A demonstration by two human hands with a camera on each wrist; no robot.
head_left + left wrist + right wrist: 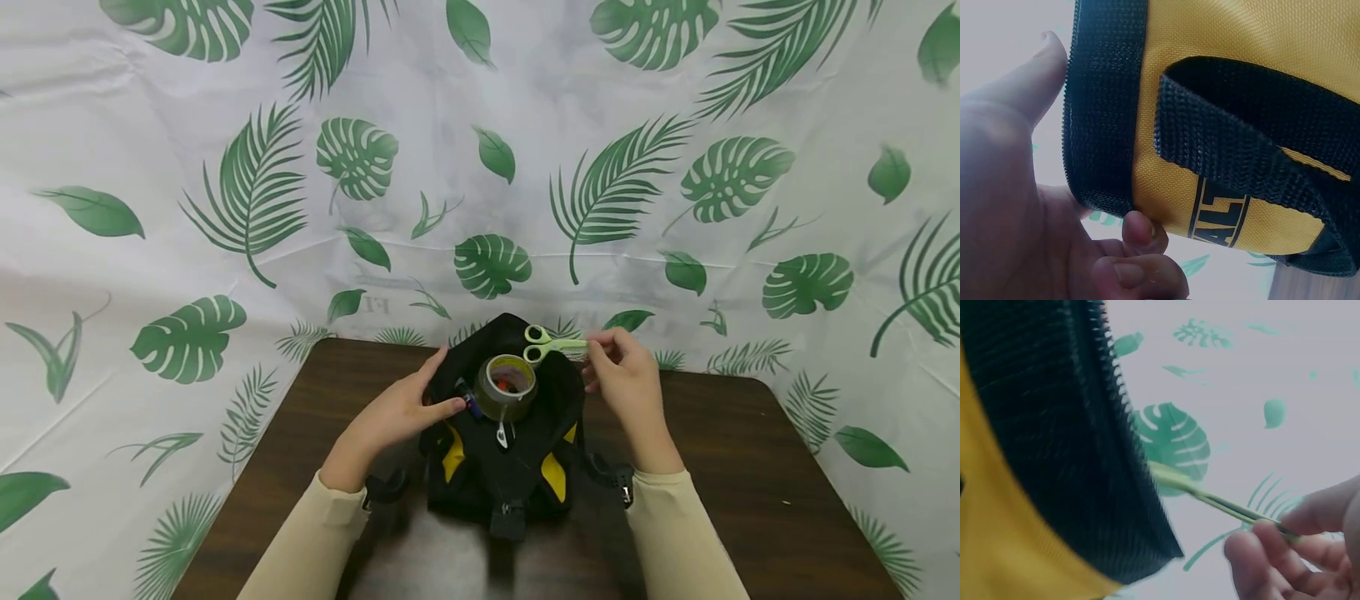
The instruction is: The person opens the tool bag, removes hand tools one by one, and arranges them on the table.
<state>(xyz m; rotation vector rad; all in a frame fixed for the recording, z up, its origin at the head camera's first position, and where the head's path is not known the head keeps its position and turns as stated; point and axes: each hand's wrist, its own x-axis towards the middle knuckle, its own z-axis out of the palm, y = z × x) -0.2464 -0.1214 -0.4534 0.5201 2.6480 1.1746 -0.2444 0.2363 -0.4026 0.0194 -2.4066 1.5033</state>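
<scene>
A black and yellow zippered bag (487,475) stands with its mouth open on the table. My left hand (401,412) grips its left rim, thumb on the inner side and fingers curled outside, as the left wrist view shows beside the yellow panel (1160,194). My right hand (626,375) pinches light green scissors (555,344) by the blade end. Their handle loops point left over the bag's right rim. A roll of tape (506,387) sits in the bag mouth, with something red seen through its core. Next to my left thumb lies a small blue item (468,398), its kind unclear.
The dark wooden table (720,475) extends to both sides of the bag. Black straps with buckles (622,483) hang out from the bag's sides near my wrists. A white leaf-print cloth (420,208) rises behind the table's back edge.
</scene>
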